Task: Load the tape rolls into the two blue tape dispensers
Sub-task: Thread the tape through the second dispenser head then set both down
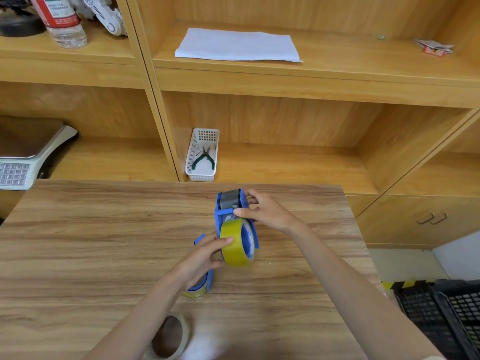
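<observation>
A blue tape dispenser (230,203) stands on the wooden table (104,242), its metal blade end pointing away from me. A yellow tape roll (235,245) sits on its hub. My right hand (262,210) grips the dispenser's right side, thumb near the loose tape end. My left hand (205,255) holds the roll's left face with the thumb on its rim. A second blue dispenser (201,284) with a yellowish roll lies on the table, mostly hidden under my left hand. A pale, nearly clear tape roll (170,339) lies flat near the front edge.
A white basket (204,154) with green-handled pliers stands on the low shelf behind the table. A weighing scale (23,157) is at the left. Paper (236,45) lies on the upper shelf, a bottle (62,22) at top left. Black crates (446,318) stand at lower right.
</observation>
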The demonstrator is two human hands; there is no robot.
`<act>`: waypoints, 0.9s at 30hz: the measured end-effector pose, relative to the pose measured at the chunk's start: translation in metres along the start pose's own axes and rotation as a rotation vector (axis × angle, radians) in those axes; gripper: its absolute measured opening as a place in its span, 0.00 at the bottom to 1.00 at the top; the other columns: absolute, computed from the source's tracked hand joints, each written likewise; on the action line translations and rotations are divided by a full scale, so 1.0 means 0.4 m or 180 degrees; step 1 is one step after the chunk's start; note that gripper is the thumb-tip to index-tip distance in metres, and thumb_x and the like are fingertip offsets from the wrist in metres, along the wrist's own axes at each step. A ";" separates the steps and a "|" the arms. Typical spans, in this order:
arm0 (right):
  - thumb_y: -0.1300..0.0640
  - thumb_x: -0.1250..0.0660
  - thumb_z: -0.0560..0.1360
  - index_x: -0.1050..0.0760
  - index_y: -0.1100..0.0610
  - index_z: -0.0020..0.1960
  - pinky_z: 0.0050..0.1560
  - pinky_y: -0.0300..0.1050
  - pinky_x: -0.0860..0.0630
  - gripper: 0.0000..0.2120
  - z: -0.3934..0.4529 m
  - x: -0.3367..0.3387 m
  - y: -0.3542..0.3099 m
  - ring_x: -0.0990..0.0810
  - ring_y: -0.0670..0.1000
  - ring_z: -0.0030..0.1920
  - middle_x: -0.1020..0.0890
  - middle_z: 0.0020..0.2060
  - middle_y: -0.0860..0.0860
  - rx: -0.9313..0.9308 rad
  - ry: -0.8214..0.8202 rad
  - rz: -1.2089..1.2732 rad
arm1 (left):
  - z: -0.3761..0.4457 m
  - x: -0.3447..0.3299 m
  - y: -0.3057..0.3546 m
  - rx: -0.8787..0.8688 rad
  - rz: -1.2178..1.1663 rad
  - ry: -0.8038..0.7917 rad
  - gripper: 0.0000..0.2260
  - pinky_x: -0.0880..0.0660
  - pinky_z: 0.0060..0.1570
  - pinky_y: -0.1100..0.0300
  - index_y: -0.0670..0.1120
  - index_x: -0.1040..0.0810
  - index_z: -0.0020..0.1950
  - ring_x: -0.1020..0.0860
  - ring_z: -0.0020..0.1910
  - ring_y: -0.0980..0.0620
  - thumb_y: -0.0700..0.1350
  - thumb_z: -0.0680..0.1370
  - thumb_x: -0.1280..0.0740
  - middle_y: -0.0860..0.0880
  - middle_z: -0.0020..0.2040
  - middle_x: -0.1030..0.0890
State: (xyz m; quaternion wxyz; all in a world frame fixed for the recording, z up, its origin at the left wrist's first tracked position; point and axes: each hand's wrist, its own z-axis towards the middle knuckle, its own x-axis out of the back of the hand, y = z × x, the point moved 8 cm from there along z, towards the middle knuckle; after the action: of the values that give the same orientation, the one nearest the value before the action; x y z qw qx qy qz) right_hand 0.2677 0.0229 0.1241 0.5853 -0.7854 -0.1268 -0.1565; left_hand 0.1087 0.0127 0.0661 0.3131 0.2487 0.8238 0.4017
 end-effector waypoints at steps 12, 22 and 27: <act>0.36 0.28 0.69 0.24 0.55 0.64 0.53 0.47 0.25 0.31 0.014 0.007 0.122 0.20 0.53 0.58 0.18 0.58 0.52 -0.0581 0.0641 -0.1361 | 0.012 0.017 -0.046 0.0363 0.1114 0.0231 0.13 0.24 0.62 0.55 0.51 0.22 0.60 0.17 0.52 0.57 0.55 0.78 0.32 0.53 0.51 0.14; 0.35 0.27 0.66 0.27 0.54 0.51 0.40 0.46 0.30 0.26 0.016 -0.056 0.236 0.22 0.54 0.47 0.22 0.45 0.50 -0.1323 0.0619 -0.1849 | 0.087 0.040 -0.095 -0.0105 0.4121 0.0995 0.18 0.25 0.48 0.55 0.49 0.22 0.63 0.21 0.55 0.46 0.56 0.76 0.31 0.47 0.56 0.23; 0.35 0.25 0.64 0.27 0.53 0.46 0.34 0.44 0.33 0.25 0.014 -0.100 0.296 0.22 0.53 0.45 0.24 0.39 0.49 -0.1602 0.0542 -0.1754 | 0.106 0.028 -0.128 -0.0104 0.4753 0.0752 0.19 0.23 0.48 0.50 0.46 0.26 0.64 0.20 0.57 0.42 0.54 0.77 0.31 0.46 0.57 0.21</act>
State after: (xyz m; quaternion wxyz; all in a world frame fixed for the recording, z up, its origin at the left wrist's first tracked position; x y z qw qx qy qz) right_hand 0.2769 -0.0060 0.0027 0.3185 -0.8252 -0.2418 -0.3989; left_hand 0.1232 0.0132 0.0003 -0.1289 0.6914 0.4585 0.5433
